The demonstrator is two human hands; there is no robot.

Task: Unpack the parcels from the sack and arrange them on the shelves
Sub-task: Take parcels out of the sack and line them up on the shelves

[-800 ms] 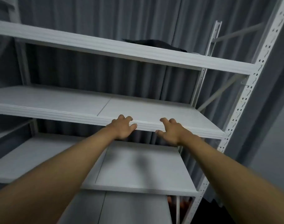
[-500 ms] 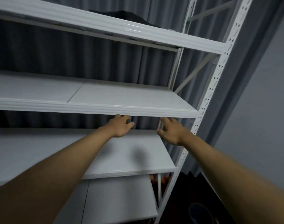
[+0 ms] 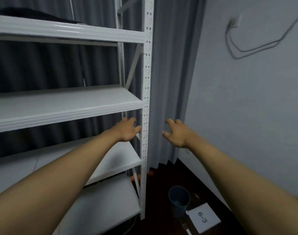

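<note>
The white metal shelves fill the left side, their rounded front edges running to a perforated upright post at the right end. The boards in view are bare, with open room above each, apart from a dark shape lying on the top one; what it is cannot be told. The left hand hangs just under the middle shelf's front edge, close beside the post, fingers loosely spread and holding nothing. Right of the post hangs a grey curtain. The right hand is out in front of it, fingers apart and empty. Below it, on the dark floor, stand a blue bucket and a white card marked 6-3. No parcel or sack is in view.
</note>
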